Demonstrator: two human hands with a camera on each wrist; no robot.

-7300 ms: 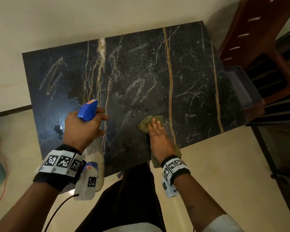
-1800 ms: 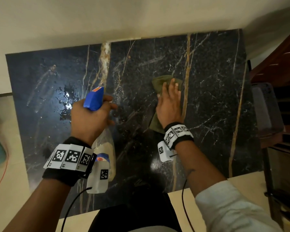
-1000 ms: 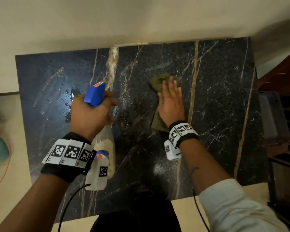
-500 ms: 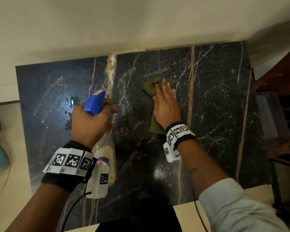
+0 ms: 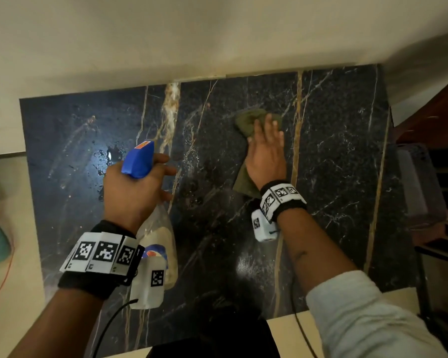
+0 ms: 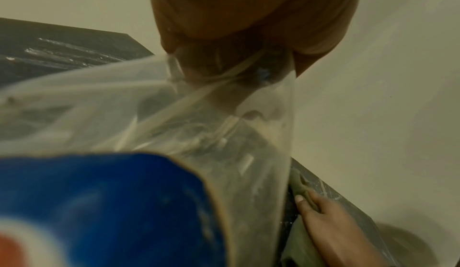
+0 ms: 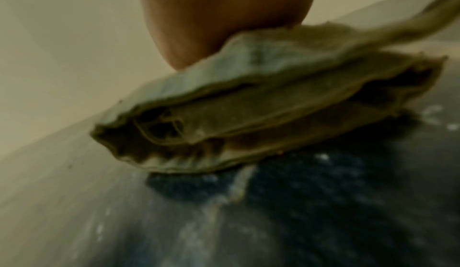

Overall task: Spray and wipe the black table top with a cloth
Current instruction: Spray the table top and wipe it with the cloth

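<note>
Head view: black marble table (image 5: 334, 177) veined gold and white, its far edge tight against a cream wall (image 5: 166, 34). Pale floor shows past the left and near edges; dark wooden furniture (image 5: 435, 120) crowds the right side. Wet droplets and glare sit on the left part of the top (near the bottle's nozzle). Open stone lies left of the cloth and along the near half. Left hand (image 5: 135, 192) is wrapped round the neck of a clear spray bottle (image 5: 161, 244) with a blue trigger head, held above the near-left area. Right hand (image 5: 267, 156) lies flat, fingers straight, pressing an olive cloth (image 5: 246, 122) onto the far-centre of the table, just left of a gold vein; cloth sticks out beyond the fingertips and behind the palm.

Left wrist view: bottle (image 6: 174, 123) fills the frame, blue label blurred, fingers closed at its neck. The right hand (image 6: 333, 222) on the cloth (image 6: 298, 184) appears low right, close to the wall.

Right wrist view: folded cloth (image 7: 261, 113) layers flattened under the palm (image 7: 224, 15) against speckled stone (image 7: 298, 212) (blurry).
</note>
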